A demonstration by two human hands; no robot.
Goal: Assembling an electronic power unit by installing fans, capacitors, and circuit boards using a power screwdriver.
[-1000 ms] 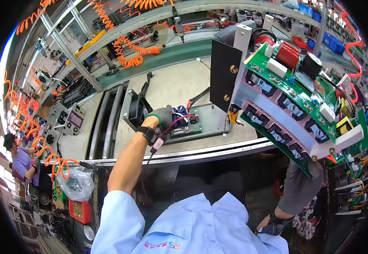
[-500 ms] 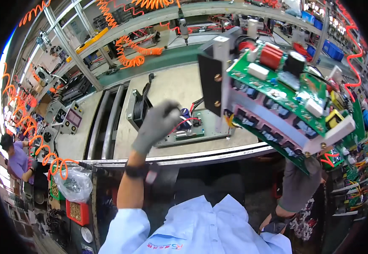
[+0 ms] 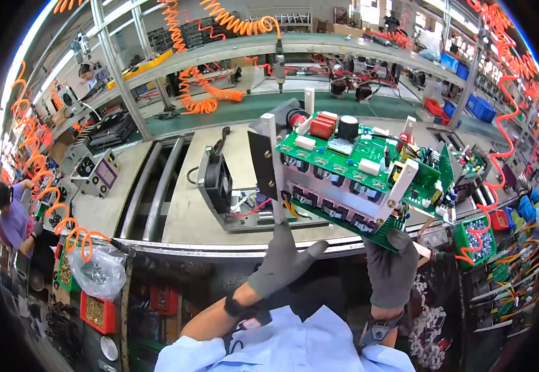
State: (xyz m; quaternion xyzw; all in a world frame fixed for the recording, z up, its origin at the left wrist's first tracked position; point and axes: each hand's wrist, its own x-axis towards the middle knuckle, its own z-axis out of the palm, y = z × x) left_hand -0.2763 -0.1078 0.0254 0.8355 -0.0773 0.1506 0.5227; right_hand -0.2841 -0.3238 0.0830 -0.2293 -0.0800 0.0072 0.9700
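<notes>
A large circuit-board assembly (image 3: 359, 192) is tilted over the workbench, with green boards above and below a pale metal block and white bars at its ends. My right hand (image 3: 393, 273), in a grey glove, grips its lower right corner. At the lower end of the left white bar (image 3: 270, 142) is my gloved left hand (image 3: 285, 260), fingers reaching up to it and thumb spread wide; the fingertips are partly hidden. Behind the assembly's left side lies a metal chassis (image 3: 244, 224) with a black fan (image 3: 218, 185) at its left end and loose wires inside.
Metal rollers (image 3: 164, 186) cross the bench to the left. A power screwdriver (image 3: 279, 68) hangs from an orange coiled hose. Red (image 3: 97, 313) and green (image 3: 475, 240) parts bins stand at the sides. Another person (image 3: 15, 217) works at far left.
The assembly has moved left, over the chassis, with my right hand on it. My left hand has come away from above the chassis, nearer and rightward, to the assembly's lower left.
</notes>
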